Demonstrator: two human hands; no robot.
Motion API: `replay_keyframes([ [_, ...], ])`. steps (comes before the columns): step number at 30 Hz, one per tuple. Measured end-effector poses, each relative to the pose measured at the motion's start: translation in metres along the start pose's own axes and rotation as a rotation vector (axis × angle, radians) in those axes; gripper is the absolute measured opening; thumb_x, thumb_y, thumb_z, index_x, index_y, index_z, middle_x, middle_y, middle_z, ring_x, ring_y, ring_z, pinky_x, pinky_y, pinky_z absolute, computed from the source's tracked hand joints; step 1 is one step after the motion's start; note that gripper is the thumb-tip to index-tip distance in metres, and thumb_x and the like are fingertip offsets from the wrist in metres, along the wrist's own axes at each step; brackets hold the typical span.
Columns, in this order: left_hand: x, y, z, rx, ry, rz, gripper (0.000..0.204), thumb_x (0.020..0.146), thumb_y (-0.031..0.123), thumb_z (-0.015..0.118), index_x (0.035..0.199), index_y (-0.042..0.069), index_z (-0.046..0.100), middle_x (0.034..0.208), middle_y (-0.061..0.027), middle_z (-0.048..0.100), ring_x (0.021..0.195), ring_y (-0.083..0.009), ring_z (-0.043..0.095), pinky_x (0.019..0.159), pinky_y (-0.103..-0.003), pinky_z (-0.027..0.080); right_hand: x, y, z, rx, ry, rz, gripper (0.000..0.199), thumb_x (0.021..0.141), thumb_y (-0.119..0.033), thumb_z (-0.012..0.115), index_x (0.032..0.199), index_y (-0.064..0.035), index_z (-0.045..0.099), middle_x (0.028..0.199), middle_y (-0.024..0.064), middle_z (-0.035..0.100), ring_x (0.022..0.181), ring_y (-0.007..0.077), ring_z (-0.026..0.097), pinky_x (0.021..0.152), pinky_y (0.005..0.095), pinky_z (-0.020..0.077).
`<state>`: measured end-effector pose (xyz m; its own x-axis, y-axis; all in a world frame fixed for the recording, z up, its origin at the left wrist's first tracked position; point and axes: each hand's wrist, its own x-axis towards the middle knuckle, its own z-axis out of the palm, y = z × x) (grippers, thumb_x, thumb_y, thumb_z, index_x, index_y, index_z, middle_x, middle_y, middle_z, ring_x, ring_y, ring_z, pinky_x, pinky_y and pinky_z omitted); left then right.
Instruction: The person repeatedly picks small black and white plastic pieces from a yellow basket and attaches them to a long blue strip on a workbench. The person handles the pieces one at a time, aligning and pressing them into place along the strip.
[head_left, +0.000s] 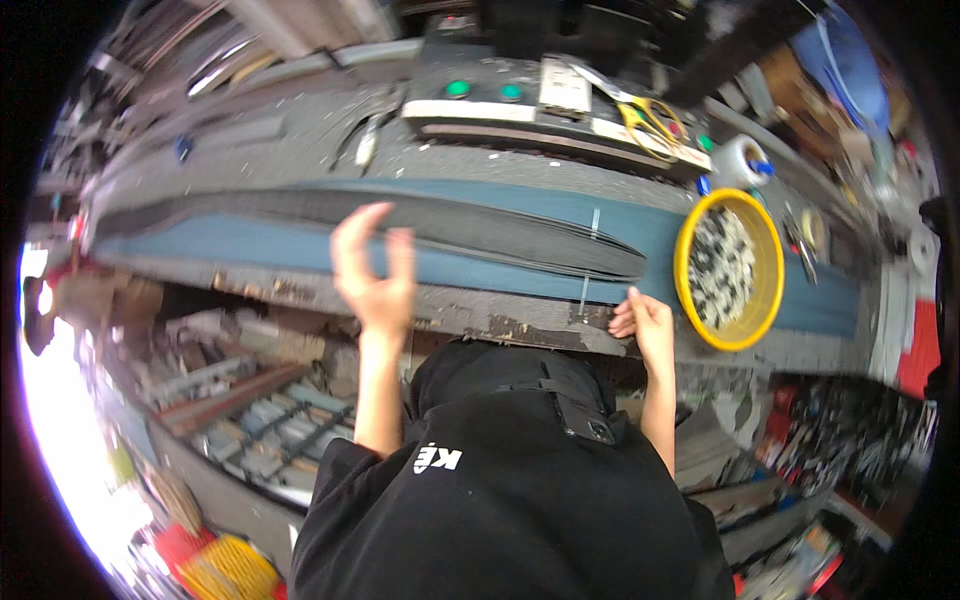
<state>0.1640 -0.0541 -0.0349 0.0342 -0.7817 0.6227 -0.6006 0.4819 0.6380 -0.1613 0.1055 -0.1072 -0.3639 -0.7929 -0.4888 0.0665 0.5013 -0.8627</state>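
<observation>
I'm holding my left hand (378, 280) open over the bench's (450, 308) near edge, its blurred fingers overlapping the black strips (490, 232). My right hand (645, 322) is curling just beside their right end. The strips are lying lengthwise on a blue mat (662, 228). Toward the bench's right end, a yellow basin (778, 270) is holding black and white pieces (722, 265); scissors (650, 125) are resting near the far edge.

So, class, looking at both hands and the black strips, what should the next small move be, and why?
Probably bring the left hand onto the bundle of black strips to steady it: that hand looks open and empty, with its fingers spread, while the right hand is close to the bundle's rounded right end.
</observation>
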Motion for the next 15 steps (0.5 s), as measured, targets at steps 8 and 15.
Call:
replay_keyframes([
  [8,-0.078,-0.087,-0.194,0.723,0.999,-0.343,0.064,0.085,0.015,0.071,0.132,0.000,0.031,0.126,-0.0169,0.036,0.113,-0.0289,0.040,0.102,-0.045,0.032,0.013,0.038,0.009,-0.065,0.119,-0.406,0.044,0.103,-0.024,0.051,0.065,-0.0027,0.052,0.050,0.0001,0.049,0.041,0.0051,0.046,0.041,0.0219,0.0357],
  [15,-0.073,-0.120,-0.215,0.153,0.262,-0.447,0.038,0.102,0.016,0.051,0.135,-0.004,0.051,0.119,-0.0122,0.067,0.110,-0.0136,0.058,0.103,-0.027,0.038,0.015,0.043,0.003,-0.106,0.087,-0.465,0.040,0.102,-0.020,0.053,0.066,-0.0008,0.054,0.055,0.0012,0.053,0.044,0.0051,0.047,0.042,0.0232,0.0368],
])
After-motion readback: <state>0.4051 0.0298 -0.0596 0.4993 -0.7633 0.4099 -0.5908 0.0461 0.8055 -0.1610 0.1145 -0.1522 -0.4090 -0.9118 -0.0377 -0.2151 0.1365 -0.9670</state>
